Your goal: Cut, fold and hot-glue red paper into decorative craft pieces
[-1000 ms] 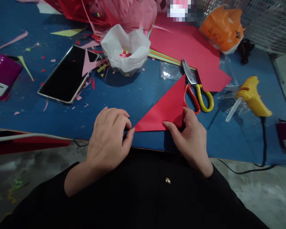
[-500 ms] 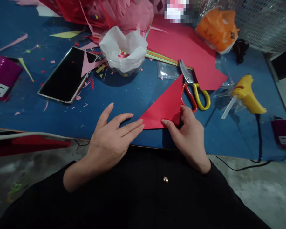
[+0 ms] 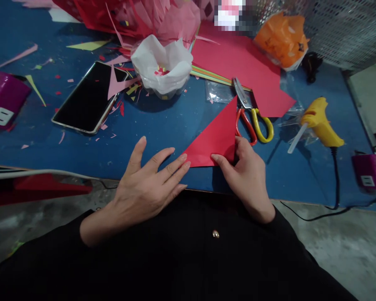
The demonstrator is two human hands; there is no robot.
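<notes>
A sheet of red paper (image 3: 215, 140), folded into a triangle, lies at the front edge of the blue table (image 3: 163, 129). My right hand (image 3: 247, 175) pinches its lower right side, thumb on top and the other fingers partly hidden behind the edge. At the left corner rest the fingertips of my left hand (image 3: 152, 177), its fingers spread out and its palm off the paper. Just beyond the triangle's right side are scissors (image 3: 245, 102) with one red and one yellow handle, partly beside the paper's upper tip.
A paper-lined clear bowl (image 3: 164, 79) holds small scraps. A phone (image 3: 89, 98) lies left among paper cuttings. Behind the scissors is a stack of coloured paper (image 3: 235, 58). A yellow glue gun (image 3: 321, 123), an orange bag (image 3: 282, 39) and a purple power socket (image 3: 369, 171) are at the right.
The view has shifted slightly. My left thumb now shows below the other fingers of that hand. The paper and my right hand's hold look the same.
</notes>
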